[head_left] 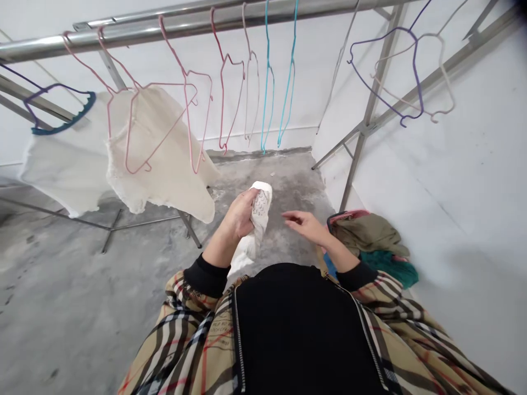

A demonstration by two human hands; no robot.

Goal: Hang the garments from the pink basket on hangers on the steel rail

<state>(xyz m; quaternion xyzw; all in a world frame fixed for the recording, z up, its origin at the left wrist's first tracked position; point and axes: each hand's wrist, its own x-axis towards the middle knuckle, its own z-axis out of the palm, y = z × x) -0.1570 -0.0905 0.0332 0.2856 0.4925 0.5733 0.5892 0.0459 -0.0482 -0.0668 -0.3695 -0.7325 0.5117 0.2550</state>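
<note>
A crumpled white cloth [260,219] hangs from my left hand [241,214], whose fingers are wrapped round its upper part. Small dark marks pattern one side near the top, and its lower end trails down towards my lap; I cannot tell what kind of garment it is. To the right, my right hand [307,226] is held apart from the cloth with its fingers stretched out, holding nothing. Ahead and above, a metal rail [135,33] carries several wire hangers, among them a red hanger [230,99] and a turquoise hanger [269,104].
Two pale garments hang at the left, the nearer a cream one [173,131] beside a pink hanger. A purple hanger [415,71] is at the right. A basket of clothes [370,236] stands on the floor by the white wall. Rack legs [349,181] reach the concrete floor.
</note>
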